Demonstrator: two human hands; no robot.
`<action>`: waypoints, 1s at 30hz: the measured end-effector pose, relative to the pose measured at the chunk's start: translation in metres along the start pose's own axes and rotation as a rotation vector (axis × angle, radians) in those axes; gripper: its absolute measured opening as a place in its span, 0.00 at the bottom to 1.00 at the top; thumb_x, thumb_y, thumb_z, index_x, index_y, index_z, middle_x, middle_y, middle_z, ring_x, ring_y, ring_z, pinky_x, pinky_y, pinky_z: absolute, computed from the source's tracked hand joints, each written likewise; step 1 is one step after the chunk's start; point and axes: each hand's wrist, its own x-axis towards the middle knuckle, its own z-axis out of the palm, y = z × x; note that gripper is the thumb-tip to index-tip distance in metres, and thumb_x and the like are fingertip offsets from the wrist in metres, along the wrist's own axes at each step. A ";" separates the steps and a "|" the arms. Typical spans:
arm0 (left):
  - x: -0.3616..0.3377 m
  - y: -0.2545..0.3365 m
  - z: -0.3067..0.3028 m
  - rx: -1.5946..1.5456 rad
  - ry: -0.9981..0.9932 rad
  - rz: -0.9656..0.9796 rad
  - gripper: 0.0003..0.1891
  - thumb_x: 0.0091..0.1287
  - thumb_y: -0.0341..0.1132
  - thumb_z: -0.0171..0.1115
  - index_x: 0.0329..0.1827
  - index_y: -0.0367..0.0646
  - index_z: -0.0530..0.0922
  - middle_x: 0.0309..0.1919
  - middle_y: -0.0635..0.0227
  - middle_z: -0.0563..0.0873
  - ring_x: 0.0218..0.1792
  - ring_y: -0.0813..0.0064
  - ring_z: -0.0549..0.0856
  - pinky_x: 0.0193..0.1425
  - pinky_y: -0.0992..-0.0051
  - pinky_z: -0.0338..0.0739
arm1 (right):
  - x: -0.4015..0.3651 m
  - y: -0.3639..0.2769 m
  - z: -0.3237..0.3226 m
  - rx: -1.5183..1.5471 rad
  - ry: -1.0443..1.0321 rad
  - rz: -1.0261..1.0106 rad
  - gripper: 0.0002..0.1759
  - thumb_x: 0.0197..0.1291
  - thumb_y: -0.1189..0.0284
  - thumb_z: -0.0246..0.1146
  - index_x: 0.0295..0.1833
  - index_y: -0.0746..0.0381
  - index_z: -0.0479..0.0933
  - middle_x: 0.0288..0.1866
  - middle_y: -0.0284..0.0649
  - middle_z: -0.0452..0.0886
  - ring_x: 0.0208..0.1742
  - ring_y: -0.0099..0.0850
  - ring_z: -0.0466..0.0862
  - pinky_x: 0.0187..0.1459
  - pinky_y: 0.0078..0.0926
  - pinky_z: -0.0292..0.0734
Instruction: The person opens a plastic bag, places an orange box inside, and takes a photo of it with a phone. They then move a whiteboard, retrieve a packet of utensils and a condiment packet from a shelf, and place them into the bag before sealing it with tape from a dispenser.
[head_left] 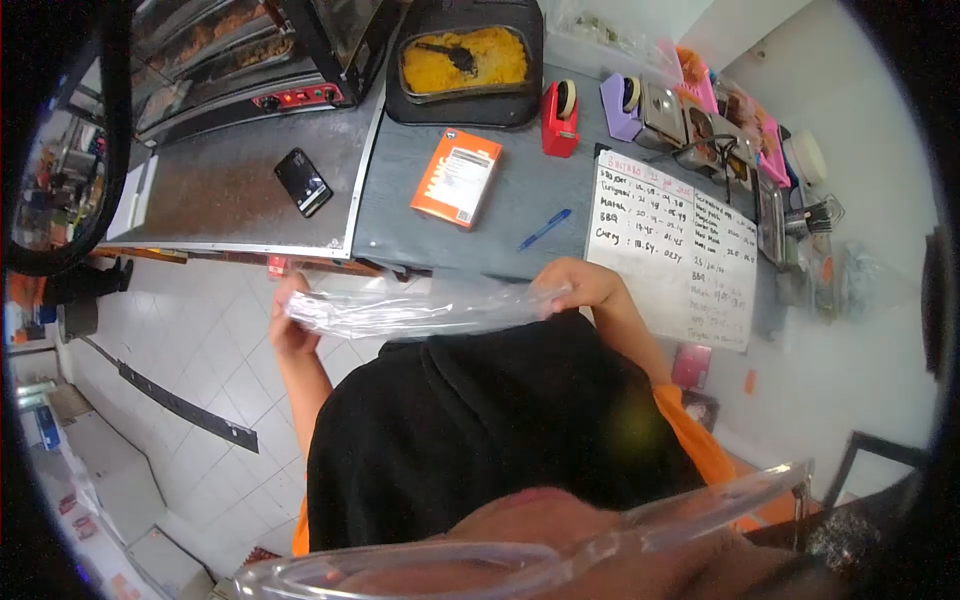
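A clear plastic bag [430, 305] is stretched sideways in front of my black top, at the counter's front edge. My left hand [292, 318] is closed on its bunched, shiny end. At the other end, my right hand [578, 284] pinches the plastic between thumb and fingers. Beyond the bag, an orange and white box [457, 178] with a printed label lies on the grey counter [400, 225]. A blue pen [545, 229] rests just past my right hand. To the right lies a whiteboard [670, 245] covered in handwriting.
A black tray [528, 100] at the back holds a pan of yellow food [500, 62] with a dark utensil. Red [560, 140] and purple [622, 125] tape dispensers stand beside it. At left are a phone [303, 183] and a glass food warmer [290, 98].
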 end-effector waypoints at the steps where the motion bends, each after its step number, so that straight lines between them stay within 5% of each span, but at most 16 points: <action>1: 0.002 0.011 -0.004 0.406 -0.155 -0.163 0.11 0.51 0.31 0.57 0.36 0.38 0.70 0.28 0.73 0.74 0.29 0.81 0.75 0.31 0.82 0.67 | 0.001 0.001 -0.001 0.013 0.012 -0.189 0.21 0.54 0.59 0.57 0.50 0.61 0.69 0.40 0.36 0.76 0.41 0.29 0.74 0.44 0.26 0.67; 3: 0.006 0.025 0.004 1.031 -0.328 -0.558 0.14 0.44 0.29 0.66 0.34 0.39 0.74 0.28 0.74 0.76 0.32 0.83 0.75 0.33 0.80 0.69 | 0.012 -0.003 0.018 0.384 0.255 -0.214 0.21 0.54 0.59 0.57 0.49 0.61 0.69 0.39 0.37 0.76 0.41 0.29 0.74 0.43 0.27 0.68; 5: 0.005 0.019 -0.018 1.062 -0.319 -0.444 0.13 0.46 0.29 0.65 0.35 0.39 0.74 0.30 0.72 0.77 0.32 0.81 0.76 0.36 0.78 0.70 | 0.018 -0.012 0.036 0.997 0.701 -0.130 0.22 0.53 0.59 0.59 0.49 0.62 0.68 0.40 0.37 0.75 0.39 0.31 0.75 0.43 0.30 0.69; 6: 0.004 0.012 -0.031 1.085 -0.306 -0.332 0.13 0.48 0.29 0.64 0.37 0.38 0.74 0.33 0.69 0.78 0.33 0.79 0.77 0.38 0.77 0.71 | 0.016 0.002 0.028 0.995 0.705 -0.135 0.22 0.53 0.59 0.59 0.49 0.62 0.68 0.40 0.37 0.75 0.39 0.31 0.75 0.43 0.30 0.69; 8: 0.000 -0.011 -0.018 0.196 0.175 0.004 0.16 0.55 0.28 0.55 0.47 0.34 0.69 0.36 0.63 0.78 0.31 0.77 0.78 0.37 0.72 0.76 | 0.009 0.039 0.000 1.115 0.040 0.057 0.23 0.52 0.59 0.59 0.49 0.62 0.68 0.39 0.36 0.76 0.33 0.27 0.75 0.37 0.25 0.70; 9: 0.001 -0.013 -0.054 0.317 0.199 0.054 0.21 0.55 0.35 0.57 0.50 0.35 0.68 0.41 0.59 0.76 0.38 0.70 0.77 0.42 0.68 0.74 | 0.025 0.000 0.021 0.504 0.314 0.320 0.22 0.52 0.60 0.60 0.48 0.62 0.69 0.32 0.35 0.76 0.28 0.21 0.73 0.30 0.18 0.69; 11: 0.004 -0.012 -0.098 0.433 0.223 0.101 0.26 0.54 0.42 0.58 0.53 0.35 0.66 0.47 0.55 0.74 0.46 0.63 0.75 0.47 0.64 0.72 | 0.043 0.008 0.027 0.070 0.207 0.180 0.19 0.52 0.62 0.60 0.47 0.62 0.70 0.29 0.34 0.75 0.26 0.20 0.73 0.28 0.17 0.68; 13: 0.010 -0.009 -0.106 -0.268 -0.111 0.027 0.27 0.55 0.43 0.58 0.53 0.37 0.66 0.47 0.56 0.74 0.46 0.63 0.75 0.47 0.65 0.72 | 0.059 0.005 0.029 -0.362 0.087 0.040 0.17 0.53 0.64 0.60 0.45 0.62 0.71 0.27 0.33 0.74 0.25 0.19 0.72 0.25 0.15 0.67; 16: 0.003 0.016 -0.129 0.183 0.174 -0.228 0.21 0.54 0.38 0.59 0.49 0.37 0.70 0.43 0.60 0.77 0.43 0.68 0.76 0.44 0.69 0.73 | 0.083 -0.009 0.033 0.110 0.458 0.256 0.10 0.54 0.68 0.58 0.41 0.62 0.72 0.28 0.34 0.74 0.28 0.22 0.74 0.27 0.17 0.68; 17: 0.000 0.024 -0.135 0.865 -0.111 -0.273 0.15 0.53 0.34 0.60 0.42 0.38 0.74 0.37 0.66 0.80 0.39 0.74 0.77 0.41 0.74 0.72 | 0.089 -0.007 0.037 0.392 0.519 0.122 0.10 0.55 0.69 0.57 0.41 0.62 0.72 0.29 0.34 0.74 0.29 0.22 0.74 0.27 0.17 0.69; 20: -0.001 0.032 -0.093 0.909 -0.102 -0.469 0.23 0.48 0.33 0.66 0.46 0.36 0.71 0.39 0.71 0.78 0.37 0.81 0.76 0.41 0.78 0.70 | 0.105 0.007 0.037 0.766 0.767 0.083 0.12 0.59 0.65 0.53 0.41 0.62 0.69 0.32 0.36 0.74 0.28 0.24 0.73 0.28 0.19 0.71; 23: -0.005 0.021 -0.112 0.541 0.185 -0.266 0.19 0.55 0.32 0.60 0.50 0.40 0.69 0.43 0.72 0.76 0.36 0.81 0.75 0.38 0.78 0.71 | 0.130 0.050 0.000 1.018 0.368 -0.185 0.18 0.62 0.60 0.47 0.48 0.62 0.67 0.38 0.36 0.71 0.33 0.27 0.73 0.35 0.26 0.72; 25: -0.002 0.021 -0.145 0.199 0.333 -0.116 0.16 0.61 0.33 0.53 0.52 0.46 0.67 0.40 0.74 0.75 0.33 0.80 0.73 0.34 0.79 0.69 | 0.170 0.067 -0.011 0.126 0.886 -0.047 0.21 0.60 0.56 0.46 0.50 0.59 0.68 0.46 0.39 0.69 0.44 0.32 0.70 0.47 0.38 0.66; 26: -0.001 0.021 -0.148 0.201 0.333 -0.119 0.16 0.61 0.33 0.53 0.52 0.46 0.67 0.40 0.74 0.75 0.33 0.80 0.73 0.34 0.79 0.69 | 0.184 0.071 -0.011 0.129 0.889 -0.046 0.21 0.60 0.56 0.46 0.50 0.59 0.68 0.46 0.39 0.69 0.44 0.32 0.70 0.47 0.38 0.66; 28: 0.006 0.023 -0.150 0.330 0.552 -0.087 0.17 0.61 0.36 0.54 0.52 0.44 0.67 0.39 0.75 0.74 0.35 0.81 0.72 0.35 0.80 0.68 | 0.206 0.076 -0.011 -1.176 1.071 0.281 0.19 0.55 0.56 0.52 0.50 0.52 0.72 0.49 0.40 0.70 0.52 0.34 0.68 0.53 0.46 0.57; 30: 0.008 0.023 -0.161 0.311 0.588 -0.143 0.18 0.60 0.36 0.56 0.52 0.43 0.66 0.39 0.75 0.74 0.36 0.81 0.72 0.35 0.80 0.68 | 0.209 0.087 -0.006 -1.254 0.982 0.312 0.20 0.50 0.56 0.55 0.49 0.50 0.73 0.56 0.42 0.65 0.58 0.40 0.62 0.56 0.59 0.46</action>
